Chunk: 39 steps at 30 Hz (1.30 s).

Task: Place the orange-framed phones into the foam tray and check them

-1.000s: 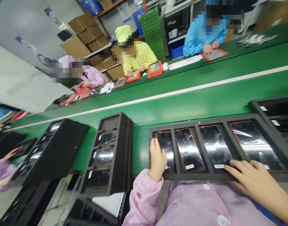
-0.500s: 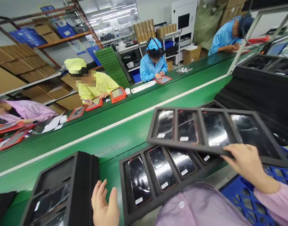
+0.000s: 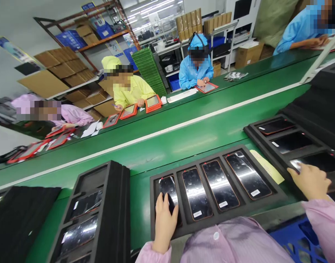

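Observation:
Just in front of me lies a black foam tray (image 3: 181, 223) with dark phone screens in its slots. My left hand (image 3: 166, 217) is over the leftmost phone screen (image 3: 169, 186), fingertips on or just above its glass, thumb apart from the fingers. To the right, another foam tray (image 3: 271, 146) sits at an angle, also filled with phone screens. My right hand (image 3: 310, 180) rests at the near left end of one phone screen (image 3: 318, 160) there. Its fingers bend downward, and whether they grip the screen is hidden.
Stacked foam trays (image 3: 115, 212) stand at left, with more black trays (image 3: 33, 215) beyond. Yellow paper (image 3: 267, 166) lies between the two trays. A green conveyor belt (image 3: 145, 153) crosses in front; several co-workers sit across it. A blue crate (image 3: 296, 237) is below right.
The tray my right hand held above the front tray is no longer there, and the front tray shows fully. My left hand moved right onto its leftmost screen. The view turned left.

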{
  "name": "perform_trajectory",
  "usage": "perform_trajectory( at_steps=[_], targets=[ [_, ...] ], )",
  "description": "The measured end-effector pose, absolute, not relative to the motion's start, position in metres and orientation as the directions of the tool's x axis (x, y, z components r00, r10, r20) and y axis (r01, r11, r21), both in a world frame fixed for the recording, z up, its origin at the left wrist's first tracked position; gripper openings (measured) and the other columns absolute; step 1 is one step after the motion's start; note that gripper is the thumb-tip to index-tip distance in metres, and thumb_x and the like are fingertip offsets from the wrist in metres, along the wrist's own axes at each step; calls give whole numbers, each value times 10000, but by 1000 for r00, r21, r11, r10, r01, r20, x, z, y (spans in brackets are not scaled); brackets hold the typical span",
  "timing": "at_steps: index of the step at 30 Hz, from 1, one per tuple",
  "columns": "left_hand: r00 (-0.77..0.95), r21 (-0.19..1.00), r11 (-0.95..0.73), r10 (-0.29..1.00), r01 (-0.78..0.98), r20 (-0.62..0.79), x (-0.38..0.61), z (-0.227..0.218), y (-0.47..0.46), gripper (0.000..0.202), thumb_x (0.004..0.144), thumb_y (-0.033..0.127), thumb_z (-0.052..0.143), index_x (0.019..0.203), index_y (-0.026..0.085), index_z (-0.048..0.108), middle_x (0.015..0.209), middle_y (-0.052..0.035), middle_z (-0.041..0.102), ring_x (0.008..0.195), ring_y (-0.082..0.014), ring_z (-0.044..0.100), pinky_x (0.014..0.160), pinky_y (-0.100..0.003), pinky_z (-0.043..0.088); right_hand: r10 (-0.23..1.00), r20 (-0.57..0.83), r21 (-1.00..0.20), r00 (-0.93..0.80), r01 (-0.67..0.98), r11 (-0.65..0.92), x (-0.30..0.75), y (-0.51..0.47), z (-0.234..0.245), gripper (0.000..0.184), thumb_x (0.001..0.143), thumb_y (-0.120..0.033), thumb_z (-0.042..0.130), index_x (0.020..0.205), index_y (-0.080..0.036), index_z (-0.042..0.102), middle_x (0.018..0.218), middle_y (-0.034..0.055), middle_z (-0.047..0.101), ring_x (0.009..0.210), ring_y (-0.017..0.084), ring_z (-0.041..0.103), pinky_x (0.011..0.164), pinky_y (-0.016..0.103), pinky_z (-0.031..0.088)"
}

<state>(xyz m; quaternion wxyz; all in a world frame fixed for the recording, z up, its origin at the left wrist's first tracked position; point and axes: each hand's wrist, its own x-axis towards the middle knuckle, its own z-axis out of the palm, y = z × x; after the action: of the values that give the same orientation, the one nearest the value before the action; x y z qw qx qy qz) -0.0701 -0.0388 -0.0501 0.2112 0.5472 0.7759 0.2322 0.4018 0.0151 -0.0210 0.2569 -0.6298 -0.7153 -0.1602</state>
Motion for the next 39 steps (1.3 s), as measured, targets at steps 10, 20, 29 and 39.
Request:
perform_trajectory(
  at_steps=[10, 20, 29, 39],
  targets=[
    [-502, 353, 589, 807, 727, -311, -62, -8, -12, 560, 769, 331, 552, 1238, 44, 445, 1102, -245, 613, 1045, -330, 600, 865, -415, 445, 988, 98, 52, -119, 992, 115, 285, 26, -15, 370, 871, -417, 378, 810, -120, 591, 522, 121, 545, 541, 325, 578, 439, 354, 381],
    [-413, 374, 498, 864, 783, -286, -84, 24, -10, 491, 789, 200, 467, 1272, 124, 428, 601, 36, 582, 636, -183, 629, 608, -256, 425, 995, -97, -396, 28, 916, -64, 293, 49, 2, 468, 768, -354, 444, 1182, -160, 547, 621, 12, 588, 524, 193, 577, 504, 279, 441],
    [-225, 129, 298, 887, 946, -404, -31, 30, 3, 463, 872, 372, 478, 1278, 147, 463, 835, -87, 712, 886, -231, 678, 714, -271, 456, 994, -28, 5, -104, 995, 104, 234, 24, 6, 308, 862, -303, 510, 1093, -131, 618, 949, 132, 643, 632, 219, 636, 445, 262, 396],
    [-213, 338, 358, 892, 871, -398, 10, 1, 24, 421, 852, 277, 506, 1221, 74, 482, 927, -163, 705, 866, -263, 685, 714, -321, 495, 968, -238, -129, -84, 990, 54, 185, 36, 2, 474, 824, -274, 618, 1241, -76, 509, 928, 134, 688, 806, 240, 675, 610, 260, 499]
  ],
)
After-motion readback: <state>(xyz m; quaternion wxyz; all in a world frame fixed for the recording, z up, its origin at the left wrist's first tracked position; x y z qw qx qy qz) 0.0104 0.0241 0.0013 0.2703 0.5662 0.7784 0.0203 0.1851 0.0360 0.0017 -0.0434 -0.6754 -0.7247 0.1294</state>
